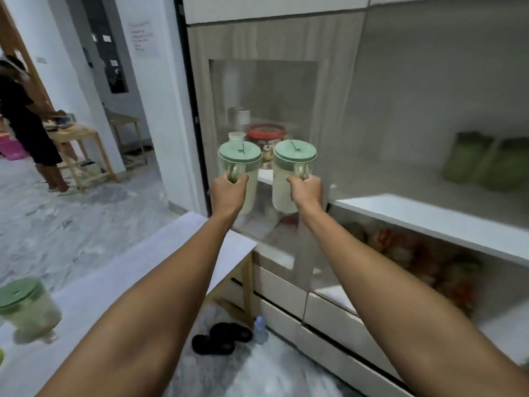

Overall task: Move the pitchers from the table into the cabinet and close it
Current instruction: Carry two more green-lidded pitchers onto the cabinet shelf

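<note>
Currently facing cabinet (pixel 257 90), far centre. Two pitchers held up before its shelf: left pitcher (pixel 240 167) in left hand (pixel 229 193), right pitcher (pixel 292 173) in right hand (pixel 306 193), fists closed round handles. Likely light, rigid, smooth plastic; grip handles. Third pitcher (pixel 27 308) on table (pixel 160 259), near left.

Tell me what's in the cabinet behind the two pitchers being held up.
Behind the left pitcher and right pitcher: a red-lidded tub and pale containers. The tub's lower part is covered.

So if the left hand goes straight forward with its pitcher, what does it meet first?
Probably the white paper cup on the cabinet shelf, just behind the pitcher that the left hand holds. Depth is unclear in this blurred view.
</note>
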